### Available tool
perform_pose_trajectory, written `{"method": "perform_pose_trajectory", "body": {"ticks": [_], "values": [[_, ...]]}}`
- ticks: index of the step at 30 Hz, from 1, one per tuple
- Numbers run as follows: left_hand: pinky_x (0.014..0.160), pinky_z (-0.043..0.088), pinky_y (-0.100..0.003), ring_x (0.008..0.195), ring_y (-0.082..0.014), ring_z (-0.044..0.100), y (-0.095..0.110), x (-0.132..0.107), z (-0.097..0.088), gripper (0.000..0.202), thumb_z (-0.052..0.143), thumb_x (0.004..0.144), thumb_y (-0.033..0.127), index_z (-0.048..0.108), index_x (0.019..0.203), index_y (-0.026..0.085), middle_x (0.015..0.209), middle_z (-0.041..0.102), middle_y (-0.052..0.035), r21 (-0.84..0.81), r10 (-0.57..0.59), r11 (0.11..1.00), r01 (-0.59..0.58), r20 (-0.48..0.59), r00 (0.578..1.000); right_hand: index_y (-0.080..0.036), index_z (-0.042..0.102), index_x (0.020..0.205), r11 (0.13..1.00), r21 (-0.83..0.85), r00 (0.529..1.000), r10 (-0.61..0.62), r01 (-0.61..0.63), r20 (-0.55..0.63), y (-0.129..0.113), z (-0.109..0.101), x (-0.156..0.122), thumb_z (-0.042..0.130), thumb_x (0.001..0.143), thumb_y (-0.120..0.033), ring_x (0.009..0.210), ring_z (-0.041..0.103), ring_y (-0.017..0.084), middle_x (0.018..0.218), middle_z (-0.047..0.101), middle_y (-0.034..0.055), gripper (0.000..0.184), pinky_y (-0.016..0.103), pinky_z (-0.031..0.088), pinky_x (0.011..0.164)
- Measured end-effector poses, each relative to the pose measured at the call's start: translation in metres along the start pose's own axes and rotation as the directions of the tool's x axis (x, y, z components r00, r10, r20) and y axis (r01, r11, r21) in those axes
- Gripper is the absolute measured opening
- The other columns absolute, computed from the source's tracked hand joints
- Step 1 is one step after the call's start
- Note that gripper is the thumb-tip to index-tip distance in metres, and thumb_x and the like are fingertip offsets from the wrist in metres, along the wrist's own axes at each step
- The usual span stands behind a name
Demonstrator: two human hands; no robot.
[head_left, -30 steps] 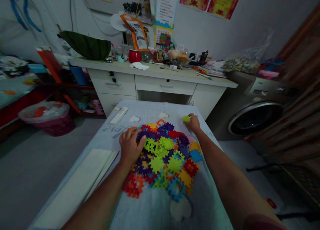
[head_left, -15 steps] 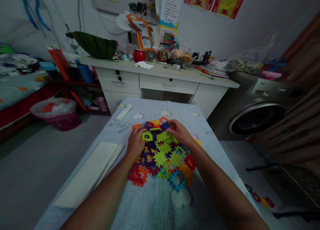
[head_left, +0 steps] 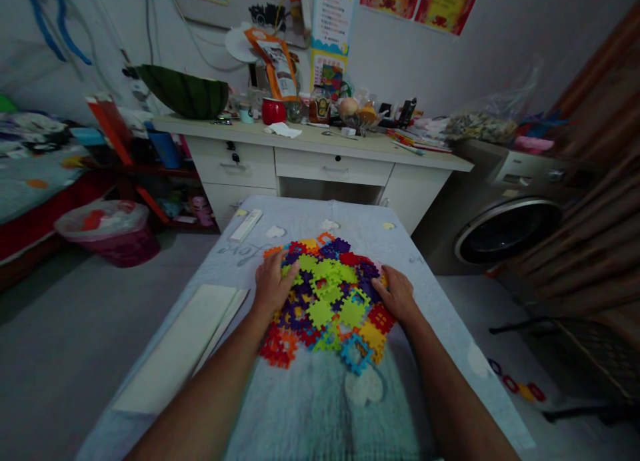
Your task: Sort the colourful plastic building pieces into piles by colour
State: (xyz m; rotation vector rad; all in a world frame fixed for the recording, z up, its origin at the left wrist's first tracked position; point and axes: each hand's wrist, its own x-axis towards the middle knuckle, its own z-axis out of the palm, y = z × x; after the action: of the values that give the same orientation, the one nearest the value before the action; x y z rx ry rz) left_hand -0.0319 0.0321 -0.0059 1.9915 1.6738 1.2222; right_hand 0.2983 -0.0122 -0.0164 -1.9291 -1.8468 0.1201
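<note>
A heap of toothed plastic puzzle tiles lies on the cloth-covered table between my hands. Lime-green tiles [head_left: 320,312] sit on top, mixed with purple tiles [head_left: 367,274] and a red window-patterned tile [head_left: 381,319]. At the lower edge are a blue frame tile [head_left: 356,354] and an orange-red tile [head_left: 279,347]. My left hand [head_left: 271,282] rests against the heap's left side, thumb apart from the fingers and touching the tiles. Around the right edge curves my right hand [head_left: 399,293], thumb and fingers spread. Neither hand visibly holds a tile; some fingertips are hidden.
Folded white sheets [head_left: 175,347] lie at the table's left. A narrow white box [head_left: 247,226] is near the far left corner. Beyond stands a cluttered white desk [head_left: 240,161], with a washing machine [head_left: 505,227] to its right and a pink bin [head_left: 110,237] on the left floor.
My right hand has moved from the heap's far side to its right edge, uncovering red and purple tiles. A green tile that stood edge-up between the hands now lies flat. My left hand shifted slightly.
</note>
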Motion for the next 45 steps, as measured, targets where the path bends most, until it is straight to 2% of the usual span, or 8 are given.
{"method": "perform_pose_trajectory", "body": {"ticks": [4, 9, 15, 21, 27, 33, 39, 45], "values": [[0.103, 0.037, -0.050, 0.122, -0.0315, 0.049, 0.003, -0.004, 0.004, 0.069, 0.059, 0.079, 0.057, 0.045, 0.135, 0.019, 0.131, 0.054, -0.0146, 0.128, 0.091, 0.985, -0.113, 0.166, 0.982, -0.018, 0.048, 0.134, 0.995, 0.055, 0.996, -0.089, 0.089, -0.008, -0.001, 0.005, 0.000, 0.045, 0.089, -0.055, 0.122, 0.051, 0.031, 0.132, 0.057, 0.0145, 0.059, 0.049, 0.036, 0.104], [0.105, 0.036, -0.050, 0.127, -0.0329, 0.044, 0.005, -0.006, 0.008, 0.084, 0.069, 0.069, 0.056, 0.038, 0.141, 0.024, 0.137, 0.049, -0.0127, 0.133, 0.175, 0.968, -0.212, 0.248, 0.953, -0.018, 0.047, 0.136, 0.984, 0.095, 0.989, -0.149, 0.150, -0.024, -0.006, 0.005, 0.000, 0.050, 0.086, -0.055, 0.125, 0.048, 0.031, 0.135, 0.054, 0.0147, 0.061, 0.049, 0.035, 0.105], [0.108, 0.036, -0.047, 0.131, -0.0314, 0.042, 0.013, -0.006, 0.009, 0.086, 0.072, 0.069, 0.048, 0.035, 0.142, 0.021, 0.142, 0.044, -0.0141, 0.077, 0.207, 0.968, -0.237, 0.286, 0.936, -0.017, 0.049, 0.134, 0.967, 0.157, 0.980, -0.197, 0.200, -0.038, -0.008, 0.002, 0.003, 0.053, 0.085, -0.053, 0.123, 0.050, 0.030, 0.132, 0.056, 0.0156, 0.060, 0.047, 0.037, 0.106], [0.108, 0.036, -0.049, 0.134, -0.0335, 0.039, 0.016, -0.006, 0.011, 0.095, 0.076, 0.064, 0.050, 0.034, 0.144, 0.023, 0.145, 0.041, -0.0144, 0.046, 0.212, 0.971, -0.235, 0.289, 0.934, -0.020, 0.052, 0.131, 0.965, 0.228, 0.992, -0.130, 0.128, -0.006, -0.024, 0.003, 0.006, 0.060, 0.081, -0.048, 0.117, 0.053, 0.030, 0.126, 0.059, 0.0135, 0.058, 0.048, 0.041, 0.100], [0.109, 0.036, -0.049, 0.134, -0.0323, 0.039, 0.015, -0.004, 0.012, 0.097, 0.079, 0.061, 0.047, 0.032, 0.144, 0.025, 0.145, 0.040, -0.0129, 0.020, 0.206, 0.975, -0.220, 0.273, 0.940, -0.024, 0.052, 0.130, 0.952, 0.283, 0.974, -0.168, 0.119, 0.154, -0.051, -0.012, 0.036, 0.071, 0.073, -0.042, 0.109, 0.059, 0.027, 0.120, 0.064, 0.0083, 0.063, 0.043, 0.044, 0.096], [0.110, 0.037, -0.046, 0.133, -0.0300, 0.040, 0.014, -0.002, 0.015, 0.091, 0.077, 0.064, 0.041, 0.034, 0.142, 0.024, 0.143, 0.042, -0.0121, 0.000, 0.176, 0.984, -0.180, 0.230, 0.957, -0.019, 0.049, 0.134, 0.901, 0.409, 0.910, -0.284, 0.146, 0.302, -0.082, -0.009, 0.060, 0.078, 0.067, -0.040, 0.116, 0.057, 0.027, 0.132, 0.057, 0.0129, 0.076, 0.041, 0.044, 0.099], [0.109, 0.038, -0.046, 0.130, -0.0290, 0.044, 0.021, -0.001, 0.013, 0.086, 0.078, 0.063, 0.036, 0.039, 0.139, 0.023, 0.139, 0.047, -0.0119, -0.029, 0.171, 0.985, -0.168, 0.232, 0.958, -0.018, 0.052, 0.130, 0.865, 0.434, 0.916, -0.358, 0.253, 0.179, -0.095, 0.012, 0.056, 0.081, 0.063, -0.032, 0.118, 0.054, 0.027, 0.130, 0.058, 0.0131, 0.074, 0.043, 0.041, 0.102], [0.109, 0.036, -0.047, 0.130, -0.0312, 0.045, 0.022, 0.008, 0.017, 0.087, 0.079, 0.060, 0.033, 0.041, 0.138, 0.019, 0.140, 0.049, -0.0138, -0.051, 0.165, 0.986, -0.157, 0.293, 0.942, -0.020, 0.052, 0.127, 0.780, 0.555, 0.931, -0.364, 0.289, 0.028, -0.097, 0.006, 0.055, 0.070, 0.071, -0.021, 0.117, 0.054, 0.022, 0.127, 0.057, 0.0092, 0.059, 0.038, 0.040, 0.104]]}}
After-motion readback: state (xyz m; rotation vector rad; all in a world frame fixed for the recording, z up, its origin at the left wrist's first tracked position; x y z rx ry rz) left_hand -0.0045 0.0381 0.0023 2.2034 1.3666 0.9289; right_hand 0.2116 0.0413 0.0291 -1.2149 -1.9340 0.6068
